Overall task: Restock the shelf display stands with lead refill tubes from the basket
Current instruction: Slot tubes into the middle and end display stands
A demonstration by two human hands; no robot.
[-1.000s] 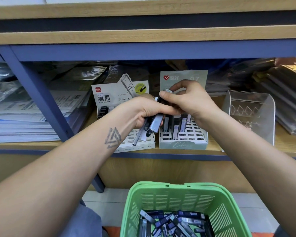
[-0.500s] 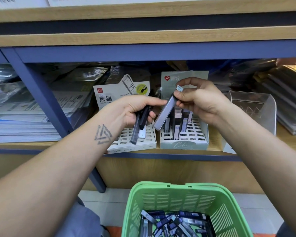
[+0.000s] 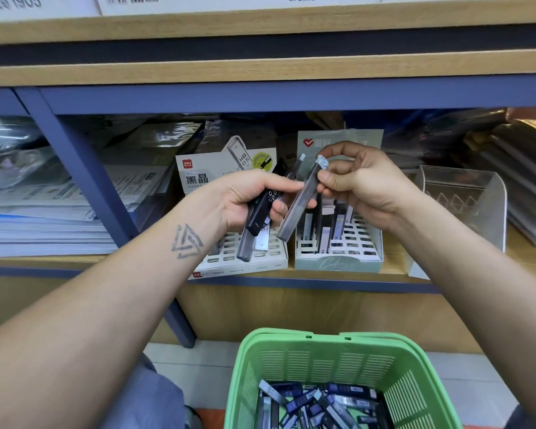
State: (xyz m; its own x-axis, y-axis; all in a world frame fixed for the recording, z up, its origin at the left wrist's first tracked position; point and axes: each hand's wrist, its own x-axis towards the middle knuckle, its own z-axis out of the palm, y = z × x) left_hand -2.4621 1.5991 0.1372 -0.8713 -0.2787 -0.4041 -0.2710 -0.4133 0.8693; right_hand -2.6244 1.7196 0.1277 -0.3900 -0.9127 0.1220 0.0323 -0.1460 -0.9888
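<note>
My left hand (image 3: 248, 199) grips a small bunch of lead refill tubes (image 3: 262, 212), black and grey, in front of the white display stand (image 3: 232, 258). My right hand (image 3: 359, 184) pinches the top of one grey tube (image 3: 299, 205), which slants down to the left between both hands. Behind it sits the pale green display stand (image 3: 338, 261) with several tubes upright in its slots. The green basket (image 3: 338, 360) at the bottom holds several more tubes.
A clear acrylic stand (image 3: 464, 205) sits to the right on the shelf. Stacked paper packs (image 3: 44, 218) fill the left bay behind a blue upright post (image 3: 84, 168). Wrapped goods lie at the far right. A wooden shelf edge runs overhead.
My right hand drew one grey tube out of the bunch in my left hand and lifted it up and right. Both hands rose slightly in front of the stands.
</note>
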